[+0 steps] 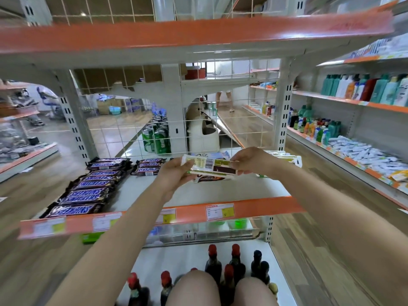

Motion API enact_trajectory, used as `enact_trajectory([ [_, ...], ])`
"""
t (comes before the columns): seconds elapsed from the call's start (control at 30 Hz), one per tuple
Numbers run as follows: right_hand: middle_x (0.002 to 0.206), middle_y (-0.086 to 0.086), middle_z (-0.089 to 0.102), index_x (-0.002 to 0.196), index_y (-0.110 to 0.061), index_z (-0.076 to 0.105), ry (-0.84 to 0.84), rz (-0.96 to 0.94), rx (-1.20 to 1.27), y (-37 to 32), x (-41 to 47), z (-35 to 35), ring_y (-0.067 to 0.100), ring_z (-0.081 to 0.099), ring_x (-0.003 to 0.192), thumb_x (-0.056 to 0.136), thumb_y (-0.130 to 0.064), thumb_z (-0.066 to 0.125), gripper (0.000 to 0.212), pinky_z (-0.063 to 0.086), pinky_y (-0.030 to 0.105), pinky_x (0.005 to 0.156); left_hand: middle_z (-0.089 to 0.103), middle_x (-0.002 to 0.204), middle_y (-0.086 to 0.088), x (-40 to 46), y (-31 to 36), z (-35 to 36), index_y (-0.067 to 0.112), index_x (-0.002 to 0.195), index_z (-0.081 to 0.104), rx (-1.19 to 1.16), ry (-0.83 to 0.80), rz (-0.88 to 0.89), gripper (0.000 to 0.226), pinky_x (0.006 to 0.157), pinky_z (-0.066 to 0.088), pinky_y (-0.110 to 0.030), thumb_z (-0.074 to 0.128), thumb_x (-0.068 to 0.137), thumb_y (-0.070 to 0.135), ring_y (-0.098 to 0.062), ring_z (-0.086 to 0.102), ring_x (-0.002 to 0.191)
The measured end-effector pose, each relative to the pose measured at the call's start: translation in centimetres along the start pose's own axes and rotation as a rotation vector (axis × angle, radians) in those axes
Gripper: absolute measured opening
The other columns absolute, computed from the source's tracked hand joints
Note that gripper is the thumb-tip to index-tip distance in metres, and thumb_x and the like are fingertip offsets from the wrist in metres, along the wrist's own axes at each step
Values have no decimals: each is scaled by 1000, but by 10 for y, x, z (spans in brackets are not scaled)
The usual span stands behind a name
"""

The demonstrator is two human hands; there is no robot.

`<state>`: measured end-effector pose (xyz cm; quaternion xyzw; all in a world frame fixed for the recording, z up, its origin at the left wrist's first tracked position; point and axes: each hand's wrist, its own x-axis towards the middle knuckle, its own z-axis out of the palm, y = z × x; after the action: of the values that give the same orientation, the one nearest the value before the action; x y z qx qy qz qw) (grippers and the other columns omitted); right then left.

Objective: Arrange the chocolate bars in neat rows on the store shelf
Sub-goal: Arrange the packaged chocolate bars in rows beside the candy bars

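I see the store shelf (136, 196) as a white deck behind an orange price rail, carrying a long column of Snickers bars (85, 193) down its left side and two short stacks at the back. Over its middle, my left hand (174, 174) and right hand (254, 161) each grip one end of a pale chocolate bar pack (209, 167), label side up. Another wrapper beneath it is mostly hidden. Dark bottles (220, 266) stand on the lower deck, partly cut off by my knees.
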<state>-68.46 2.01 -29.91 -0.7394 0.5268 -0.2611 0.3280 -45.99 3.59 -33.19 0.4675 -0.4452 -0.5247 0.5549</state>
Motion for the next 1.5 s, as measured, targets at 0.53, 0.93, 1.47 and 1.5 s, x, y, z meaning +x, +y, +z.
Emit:
enact_trajectory([
  [0.53, 79, 7, 65, 81, -8, 67, 824, -1003, -1121, 21, -1, 21, 27, 62, 71, 81, 3, 51, 20, 48, 34, 70, 64, 101, -23, 7, -12, -12, -1, 109, 50, -260, -31, -236, 47, 72, 58, -37, 54, 90, 42, -29, 67, 84],
  [0.93, 103, 13, 67, 99, -7, 65, 795, -830, -962, 33, 0, 27, 32, 65, 88, 69, 10, 62, 34, 53, 37, 77, 68, 84, -17, 6, -19, -4, -3, 98, 50, -279, 44, -110, 9, 58, 59, -28, 53, 90, -4, -18, 69, 56],
  [1.47, 87, 9, 64, 98, -3, 65, 170, 133, 379, 4, 9, 22, 16, 60, 75, 90, -13, 61, 14, 55, 26, 74, 58, 79, -11, 1, -26, -6, 4, 82, 49, -130, 43, -8, 11, 68, 59, -23, 55, 90, 0, -11, 68, 57],
  [1.5, 91, 11, 63, 96, -5, 65, 181, 127, 385, 4, 10, 23, 19, 60, 81, 90, -13, 61, 10, 55, 29, 78, 56, 81, -14, 1, -27, -7, 4, 84, 49, -125, 25, -11, 10, 68, 59, -23, 56, 90, 1, -12, 69, 60],
])
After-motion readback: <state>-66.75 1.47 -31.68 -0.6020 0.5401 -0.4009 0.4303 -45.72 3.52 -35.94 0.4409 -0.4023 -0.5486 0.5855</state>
